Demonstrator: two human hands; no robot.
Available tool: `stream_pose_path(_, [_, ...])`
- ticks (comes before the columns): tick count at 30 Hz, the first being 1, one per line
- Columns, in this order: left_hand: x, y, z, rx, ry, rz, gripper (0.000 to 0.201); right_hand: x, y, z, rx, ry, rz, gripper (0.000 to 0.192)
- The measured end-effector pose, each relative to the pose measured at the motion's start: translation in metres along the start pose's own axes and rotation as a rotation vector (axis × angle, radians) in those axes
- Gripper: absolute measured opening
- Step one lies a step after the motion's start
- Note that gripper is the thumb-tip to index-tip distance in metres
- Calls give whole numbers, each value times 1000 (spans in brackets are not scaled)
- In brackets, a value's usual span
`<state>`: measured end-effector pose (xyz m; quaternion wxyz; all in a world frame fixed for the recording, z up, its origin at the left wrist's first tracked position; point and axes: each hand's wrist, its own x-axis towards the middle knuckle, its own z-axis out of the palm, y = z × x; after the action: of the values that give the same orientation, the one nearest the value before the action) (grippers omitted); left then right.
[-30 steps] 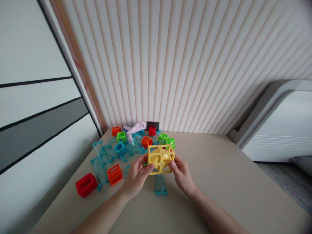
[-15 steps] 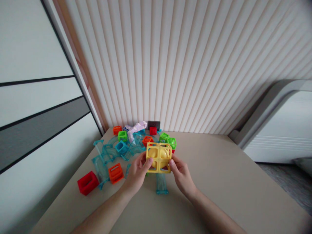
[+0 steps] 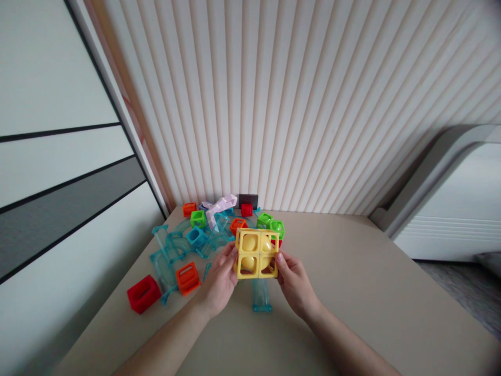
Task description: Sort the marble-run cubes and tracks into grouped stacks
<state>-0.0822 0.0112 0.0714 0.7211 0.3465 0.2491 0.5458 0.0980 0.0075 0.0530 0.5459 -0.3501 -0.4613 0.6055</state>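
Observation:
I hold a yellow block of open-framed cubes above the beige table, its two-by-two face turned toward me. My left hand grips its left side and my right hand grips its right side. A clear blue track piece lies on the table just under the block, between my hands. Rounded yellow shapes show inside the block's openings.
Behind the block lies a pile of toy parts: clear blue curved tracks, a red cube, an orange cube, green cubes, a lilac stair piece. A ribbed wall stands behind and a white cabinet to the right.
I have turned the yellow block in my hands so its flat four-window face now points at me, and it sits slightly lower and squarer than before.

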Motion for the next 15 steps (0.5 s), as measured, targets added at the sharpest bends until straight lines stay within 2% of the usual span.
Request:
stream_pose_path(5, [-4, -1, 0, -123, 11, -72, 38, -3, -1, 1, 27, -37, 4, 46])
stream_pose_path(9, [-3, -6, -2, -130, -6, -69, 41, -3, 0, 2, 9, -25, 5, 50])
stream_pose_path(15, [-1, -8, -7, -162, 1, -140, 40, -2, 2, 1, 30, -17, 8, 50])
